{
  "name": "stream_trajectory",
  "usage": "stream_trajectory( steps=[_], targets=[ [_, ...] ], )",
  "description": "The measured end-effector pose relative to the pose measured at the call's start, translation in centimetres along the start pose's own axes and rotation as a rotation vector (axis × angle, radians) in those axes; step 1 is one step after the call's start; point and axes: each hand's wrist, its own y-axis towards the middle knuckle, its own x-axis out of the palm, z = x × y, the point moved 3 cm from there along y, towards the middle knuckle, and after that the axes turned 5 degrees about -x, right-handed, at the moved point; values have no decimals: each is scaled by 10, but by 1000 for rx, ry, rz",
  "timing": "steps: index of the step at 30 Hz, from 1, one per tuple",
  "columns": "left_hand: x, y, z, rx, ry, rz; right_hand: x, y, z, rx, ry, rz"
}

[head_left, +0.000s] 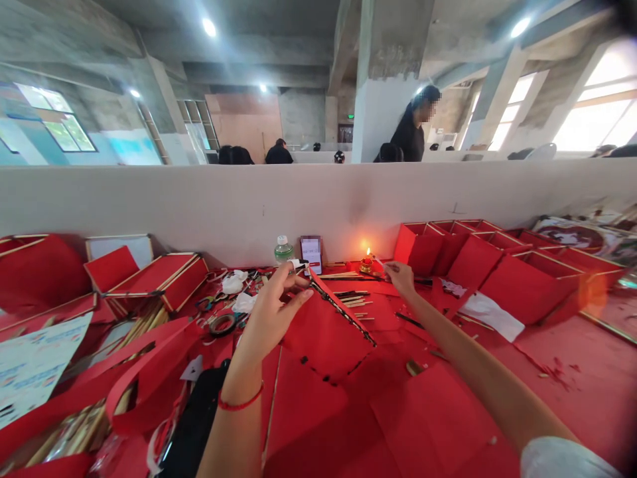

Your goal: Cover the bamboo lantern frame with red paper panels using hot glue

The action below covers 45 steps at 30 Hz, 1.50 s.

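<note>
My left hand point(271, 305), with a red cord around its wrist, is closed on the upper end of a red piece point(331, 289). Dark, blotchy marks run along that piece's slanting edge. To the right, my right hand point(399, 275) pinches a thin pale stick point(379, 262), its tip close to the small oil lamp point(366, 267) with a burning flame. A large red sheet point(328, 338), dark-spotted along its lower edges, lies below the left hand; whether it joins the held piece I cannot tell.
Red open boxes point(423, 249) stand at the back right, with more red boxes point(184, 282) at the left. A phone point(311, 252) and a bottle point(283, 251) are by the low wall point(219, 206). Adhesive tape point(222, 324) lies among scraps. Beyond the wall, a person point(413, 129) stands.
</note>
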Motion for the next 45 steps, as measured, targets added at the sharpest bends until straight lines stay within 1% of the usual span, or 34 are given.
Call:
stream_trajectory(
  steps=[3,6,8,10,12,14,16,19,22,25,28,32,34,37,40,45],
  targets=[
    [-4,-5,11,30,-116,-124,-24,-31,-22,-45,59,1],
    [-6,-12,20,47,-232,-224,-54,-61,-52,-127,137,94],
    [-3,-18,23,17,-298,-253,-74,-79,-72,-166,182,156],
    [4,-24,21,-50,-349,-276,-90,-95,-92,-199,228,198],
    [12,-30,19,-122,-378,-289,-101,-113,-113,-268,317,219],
    [17,-38,16,-161,-397,-282,-106,-131,-133,-343,415,198],
    [17,-46,16,-175,-409,-263,-107,-150,-150,-382,494,146],
    [16,-60,21,-199,-395,-234,-102,-176,-172,-420,546,7],
    [16,-72,33,-206,-354,-194,-95,-197,-188,-425,559,-126],
    [18,-81,47,-175,-305,-155,-87,-209,-201,-412,562,-223],
    [23,-86,55,-147,-253,-150,-81,-213,-207,-425,525,-243],
    [26,-91,59,-126,-255,-155,-79,-220,-209,-499,463,-272],
    [27,-93,59,-127,-231,-147,-80,-225,-209,-571,398,-284],
    [27,-97,62,-128,-202,-137,-82,-234,-212,-719,254,-281],
    [28,-101,63,-144,-200,-151,-81,-240,-217,-843,121,-271],
    [31,-108,65,-169,-263,-190,-81,-248,-224,-934,20,-247]
  ],
)
